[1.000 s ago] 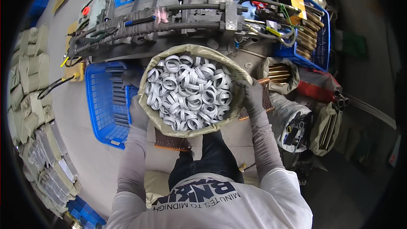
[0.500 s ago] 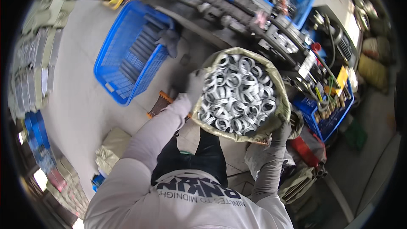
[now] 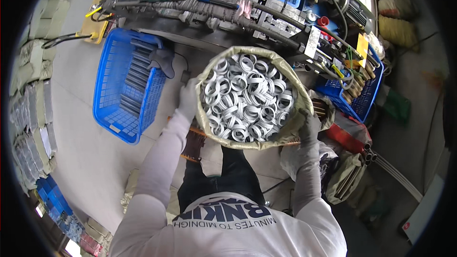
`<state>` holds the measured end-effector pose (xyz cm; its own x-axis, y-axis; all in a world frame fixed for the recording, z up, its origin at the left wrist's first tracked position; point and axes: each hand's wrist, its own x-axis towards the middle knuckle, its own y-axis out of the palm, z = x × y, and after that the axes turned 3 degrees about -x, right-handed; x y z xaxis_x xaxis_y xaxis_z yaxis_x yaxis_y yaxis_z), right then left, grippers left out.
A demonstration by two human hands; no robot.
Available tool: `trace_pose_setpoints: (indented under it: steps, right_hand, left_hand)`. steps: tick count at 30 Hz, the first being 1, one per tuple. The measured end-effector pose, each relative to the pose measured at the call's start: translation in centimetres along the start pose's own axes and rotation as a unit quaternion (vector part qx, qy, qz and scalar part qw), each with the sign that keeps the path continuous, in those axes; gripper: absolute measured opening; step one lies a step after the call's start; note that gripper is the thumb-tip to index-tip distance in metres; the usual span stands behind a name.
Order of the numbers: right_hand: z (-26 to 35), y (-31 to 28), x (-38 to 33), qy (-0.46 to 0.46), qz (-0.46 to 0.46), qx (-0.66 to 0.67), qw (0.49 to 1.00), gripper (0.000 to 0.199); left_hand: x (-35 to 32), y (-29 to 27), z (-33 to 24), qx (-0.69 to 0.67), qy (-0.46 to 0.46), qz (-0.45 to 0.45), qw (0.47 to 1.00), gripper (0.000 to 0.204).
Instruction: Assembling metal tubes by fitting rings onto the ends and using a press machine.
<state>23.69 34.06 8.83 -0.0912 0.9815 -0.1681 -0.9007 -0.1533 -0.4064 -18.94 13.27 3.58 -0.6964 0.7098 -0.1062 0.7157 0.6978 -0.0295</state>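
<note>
Both gloved hands gripped the rim of the olive woven sack (image 3: 291, 131) of silvery metal rings (image 3: 247, 97): left hand (image 3: 189, 99), right hand (image 3: 309, 127), forearms extended, beside a blue plastic crate (image 3: 124, 90).

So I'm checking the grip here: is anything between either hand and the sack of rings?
Nothing visible. The left hand grips the sack at its left rim, and the right hand grips the right rim. Both gloved hands lie straight on the cloth, the rings heaped inside between them.
</note>
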Motion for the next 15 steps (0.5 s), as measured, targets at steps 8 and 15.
trace_pose_setpoints:
  steps: [8, 15]
  right_hand:
    - [4.1, 3.0, 0.3, 0.119, 0.001, 0.044, 0.992, 0.047]
    - [6.2, 5.2, -1.8, -0.109, -0.143, -0.281, 0.943, 0.069]
  left_hand:
    - [4.0, -7.3, -0.2, 0.211, 0.069, 0.091, 0.971, 0.032]
    - [0.1, -7.9, -0.2, 0.069, -0.003, -0.087, 0.994, 0.056]
